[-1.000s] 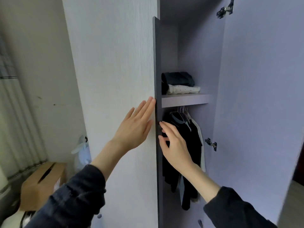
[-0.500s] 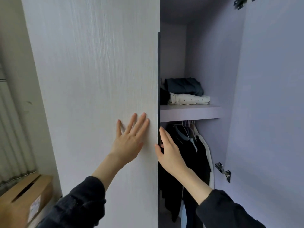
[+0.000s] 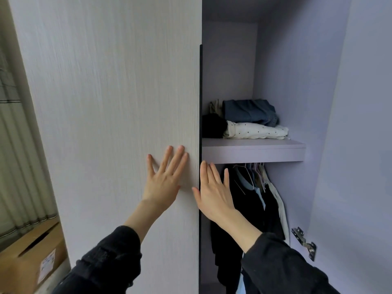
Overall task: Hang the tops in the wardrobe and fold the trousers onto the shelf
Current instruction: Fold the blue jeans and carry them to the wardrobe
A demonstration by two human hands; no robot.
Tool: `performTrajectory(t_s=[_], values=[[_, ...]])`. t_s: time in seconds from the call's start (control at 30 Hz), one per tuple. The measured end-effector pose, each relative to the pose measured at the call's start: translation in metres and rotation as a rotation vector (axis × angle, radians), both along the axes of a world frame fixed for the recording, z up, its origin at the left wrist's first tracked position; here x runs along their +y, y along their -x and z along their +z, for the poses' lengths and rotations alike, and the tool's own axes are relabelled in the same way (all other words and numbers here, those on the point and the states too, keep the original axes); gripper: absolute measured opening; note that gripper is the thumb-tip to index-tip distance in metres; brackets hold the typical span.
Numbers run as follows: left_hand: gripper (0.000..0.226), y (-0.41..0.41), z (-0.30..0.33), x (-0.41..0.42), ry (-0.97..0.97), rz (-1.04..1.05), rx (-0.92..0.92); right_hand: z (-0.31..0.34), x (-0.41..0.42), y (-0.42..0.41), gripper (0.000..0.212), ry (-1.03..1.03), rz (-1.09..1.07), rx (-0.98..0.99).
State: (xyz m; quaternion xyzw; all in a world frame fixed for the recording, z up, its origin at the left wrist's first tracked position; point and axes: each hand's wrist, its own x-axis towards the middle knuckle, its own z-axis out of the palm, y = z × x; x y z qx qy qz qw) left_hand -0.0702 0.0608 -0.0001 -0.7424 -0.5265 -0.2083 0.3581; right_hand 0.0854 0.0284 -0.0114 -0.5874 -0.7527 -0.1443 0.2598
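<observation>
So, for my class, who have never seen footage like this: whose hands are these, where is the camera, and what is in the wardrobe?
The camera sits on a person's head, looking forward and down, so you see their own arms. The left hand lies flat on the pale wardrobe door. The right hand is open at that door's edge. Neither holds anything. On the shelf lie folded clothes: a blue pair on a dotted cream one. Below, dark tops hang on hangers.

Box label: txt illegible, no other text.
</observation>
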Motion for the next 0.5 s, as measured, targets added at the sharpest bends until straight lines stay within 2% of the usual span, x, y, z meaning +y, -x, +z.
performTrajectory(t_s=[0.13, 0.27, 0.33, 0.5], values=[[0.114, -0.001, 0.001, 0.004, 0.014, 0.008, -0.001, 0.003, 0.007, -0.001, 0.077, 0.057, -0.034, -0.072], [0.111, 0.0, 0.002, 0.003, 0.043, 0.005, -0.006, 0.001, 0.008, 0.0, 0.078, 0.085, -0.003, 0.009], [0.107, -0.003, 0.006, -0.001, 0.114, 0.006, -0.015, 0.002, 0.006, -0.001, 0.077, 0.095, 0.01, 0.04], [0.074, -0.004, 0.009, -0.029, 0.387, -0.052, -0.056, 0.003, -0.021, -0.014, 0.066, 0.147, -0.013, 0.057]])
